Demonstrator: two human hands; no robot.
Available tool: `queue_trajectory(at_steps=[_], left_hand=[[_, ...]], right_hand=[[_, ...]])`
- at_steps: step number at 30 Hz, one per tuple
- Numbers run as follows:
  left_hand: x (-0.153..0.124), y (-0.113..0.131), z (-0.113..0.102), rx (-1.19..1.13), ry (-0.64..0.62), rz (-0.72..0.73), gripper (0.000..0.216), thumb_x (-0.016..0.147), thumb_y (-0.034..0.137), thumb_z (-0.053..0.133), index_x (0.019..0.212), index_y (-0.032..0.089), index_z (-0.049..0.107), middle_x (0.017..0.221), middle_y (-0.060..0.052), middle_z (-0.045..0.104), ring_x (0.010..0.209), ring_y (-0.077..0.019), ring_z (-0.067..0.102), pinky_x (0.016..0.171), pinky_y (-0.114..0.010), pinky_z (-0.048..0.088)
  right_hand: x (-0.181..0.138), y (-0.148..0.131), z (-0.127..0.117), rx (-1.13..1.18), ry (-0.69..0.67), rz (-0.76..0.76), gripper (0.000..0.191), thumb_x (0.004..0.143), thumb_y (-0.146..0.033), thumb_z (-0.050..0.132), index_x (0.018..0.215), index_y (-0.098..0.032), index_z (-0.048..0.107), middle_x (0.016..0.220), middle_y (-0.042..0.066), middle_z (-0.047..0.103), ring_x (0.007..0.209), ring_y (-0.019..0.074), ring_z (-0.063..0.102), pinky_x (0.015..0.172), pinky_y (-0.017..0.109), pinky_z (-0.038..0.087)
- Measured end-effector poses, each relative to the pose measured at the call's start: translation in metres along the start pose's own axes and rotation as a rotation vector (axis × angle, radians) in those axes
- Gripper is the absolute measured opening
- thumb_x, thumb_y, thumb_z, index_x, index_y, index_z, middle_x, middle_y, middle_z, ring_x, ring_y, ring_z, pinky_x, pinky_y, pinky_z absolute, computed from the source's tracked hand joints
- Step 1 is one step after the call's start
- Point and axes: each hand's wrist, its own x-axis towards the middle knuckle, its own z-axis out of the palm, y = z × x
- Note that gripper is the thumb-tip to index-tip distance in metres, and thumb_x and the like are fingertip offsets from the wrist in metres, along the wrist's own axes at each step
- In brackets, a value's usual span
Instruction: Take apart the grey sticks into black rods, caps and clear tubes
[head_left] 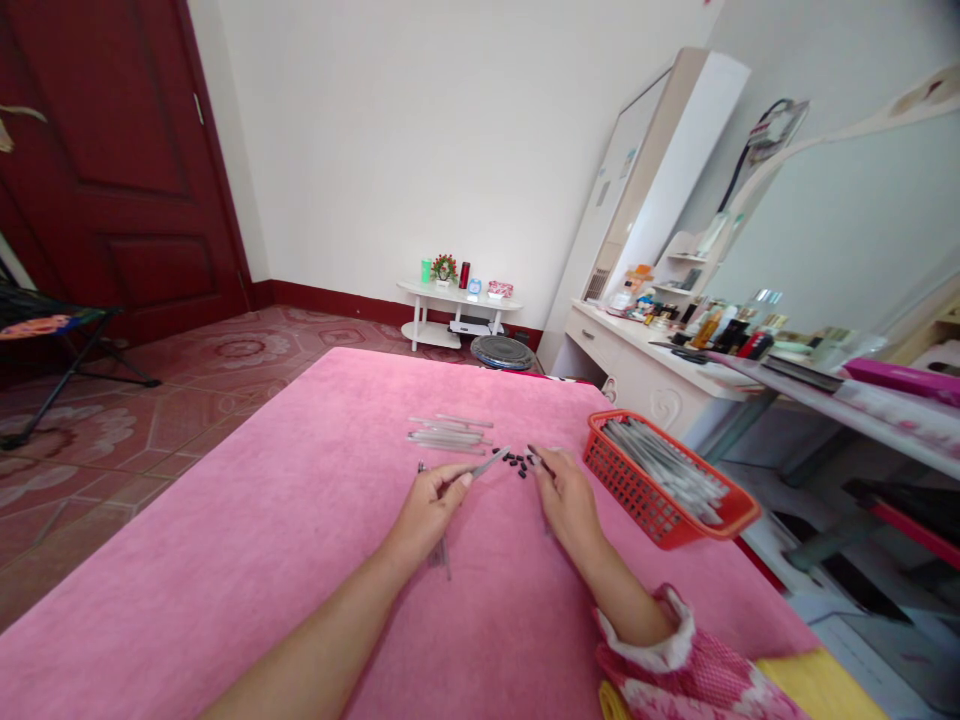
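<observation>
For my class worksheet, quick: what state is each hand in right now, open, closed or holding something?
Left hand: closed, holding a grey rod.
Right hand: beside the black pieces; whether it holds anything cannot be told.

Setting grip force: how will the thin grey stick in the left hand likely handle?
Probably fairly stiff: the grey stick juts straight out from the left hand without visible sag. Likely light, being so slender. Laid down and pushed, it may drag somewhat on the plush-looking pink cover.
</observation>
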Motion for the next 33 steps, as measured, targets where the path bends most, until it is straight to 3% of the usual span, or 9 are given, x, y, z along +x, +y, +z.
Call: queue_trajectory(at_steps=[6, 11, 16, 22, 24, 26, 28, 33], left_hand=[[-0.001, 0.002, 0.002, 0.031, -0.043, 0.029, 0.028, 0.078, 0.031, 0.053, 0.097, 0.017, 0.069, 0.097, -0.008, 0.068, 0.093, -0.0226, 0.059, 0.085, -0.032, 0.041], [0.000, 0.002, 0.003, 0.043, -0.047, 0.040, 0.026, 0.077, 0.029, 0.054, 0.093, 0.018, 0.070, 0.094, -0.007, 0.069, 0.089, -0.0220, 0.060, 0.083, -0.031, 0.042], [0.000, 0.002, 0.003, 0.023, -0.042, 0.022, 0.025, 0.075, 0.029, 0.056, 0.092, 0.018, 0.070, 0.092, -0.007, 0.069, 0.088, -0.0223, 0.060, 0.082, -0.031, 0.042], [-0.001, 0.004, 0.002, 0.005, -0.038, 0.002, 0.023, 0.074, 0.032, 0.058, 0.084, 0.016, 0.072, 0.081, -0.005, 0.068, 0.079, -0.0194, 0.058, 0.074, -0.027, 0.042], [-0.002, 0.007, 0.001, -0.037, -0.065, -0.058, 0.027, 0.073, 0.037, 0.059, 0.080, 0.014, 0.071, 0.061, -0.002, 0.060, 0.059, -0.0128, 0.051, 0.058, -0.022, 0.039], [-0.002, 0.009, 0.001, -0.134, -0.126, -0.175, 0.035, 0.074, 0.043, 0.057, 0.082, 0.011, 0.069, 0.045, 0.005, 0.039, 0.041, -0.0059, 0.031, 0.042, -0.019, 0.024], [-0.003, 0.011, 0.000, -0.248, -0.189, -0.290, 0.041, 0.074, 0.048, 0.056, 0.086, 0.010, 0.067, 0.044, 0.009, 0.021, 0.038, -0.0035, 0.013, 0.039, -0.019, 0.010], [-0.003, 0.012, -0.003, -0.310, -0.249, -0.352, 0.042, 0.070, 0.047, 0.061, 0.084, 0.008, 0.066, 0.045, 0.010, 0.018, 0.040, -0.0026, 0.008, 0.040, -0.020, 0.005]], right_hand=[[0.000, -0.012, 0.002, 0.826, 0.087, 0.347, 0.034, 0.074, -0.037, 0.061, 0.101, -0.016, 0.057, 0.089, 0.008, 0.064, 0.072, 0.0166, 0.062, 0.064, 0.031, 0.052], [-0.003, -0.017, 0.003, 1.032, 0.062, 0.457, 0.028, 0.070, -0.035, 0.067, 0.089, -0.016, 0.058, 0.088, 0.007, 0.065, 0.070, 0.0139, 0.062, 0.061, 0.026, 0.052], [-0.004, -0.021, 0.003, 1.014, 0.011, 0.447, 0.027, 0.070, -0.035, 0.067, 0.087, -0.016, 0.059, 0.082, 0.005, 0.065, 0.065, 0.0121, 0.061, 0.058, 0.023, 0.051], [-0.004, -0.023, 0.004, 0.910, -0.080, 0.323, 0.028, 0.070, -0.036, 0.067, 0.089, -0.016, 0.059, 0.076, 0.003, 0.065, 0.063, 0.0132, 0.061, 0.058, 0.025, 0.051], [-0.003, -0.025, 0.003, 0.851, -0.101, 0.257, 0.027, 0.070, -0.035, 0.066, 0.090, -0.017, 0.060, 0.075, 0.002, 0.065, 0.062, 0.0136, 0.061, 0.059, 0.026, 0.051], [-0.002, -0.028, 0.001, 0.767, -0.093, 0.176, 0.025, 0.072, -0.033, 0.065, 0.092, -0.018, 0.060, 0.078, 0.003, 0.065, 0.064, 0.0144, 0.061, 0.061, 0.028, 0.051], [-0.002, -0.030, -0.003, 0.656, -0.064, 0.095, 0.022, 0.074, -0.031, 0.062, 0.092, -0.019, 0.062, 0.082, 0.003, 0.066, 0.067, 0.0152, 0.061, 0.062, 0.028, 0.051], [-0.002, -0.030, -0.012, 0.309, -0.068, -0.119, 0.019, 0.080, -0.031, 0.054, 0.091, -0.021, 0.065, 0.082, 0.004, 0.066, 0.069, 0.0165, 0.059, 0.066, 0.030, 0.048]])
